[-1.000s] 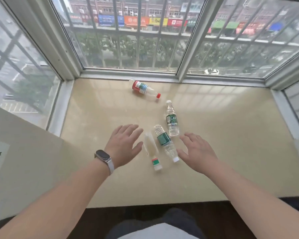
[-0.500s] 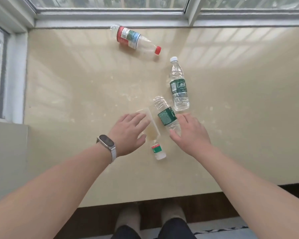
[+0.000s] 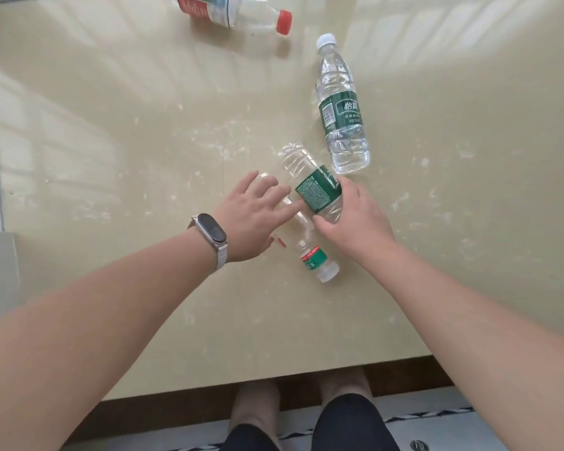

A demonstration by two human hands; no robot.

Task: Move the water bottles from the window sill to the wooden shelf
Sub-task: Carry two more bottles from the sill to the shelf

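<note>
Bottles (image 3: pixel 319 193) under both hands (image 3: pixel 355 216), mid-sill (image 3: pixel 111 125).

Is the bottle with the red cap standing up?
No, the red-capped bottle lies on its side on the sill, far from both hands.

Both bare forearms reach forward from the bottom corners, converging toward centre. Left hand (image 3: pixel 253 219) palm down, fingers spread and extended, pressed onto a clear bottle (image 3: pixel 302 236) lying flat; watch (image 3: pixel 211 230) with pale strap on left wrist. Right hand (image 3: pixel 355 219) palm down, fingers curled round the green-label bottle (image 3: pixel 310 183), thumb on its near side, grip looks partly closed, not fully wrapped. Hands just beside each other, left fingertips near the right thumb. Knees in dark shorts visible at bottom
</note>
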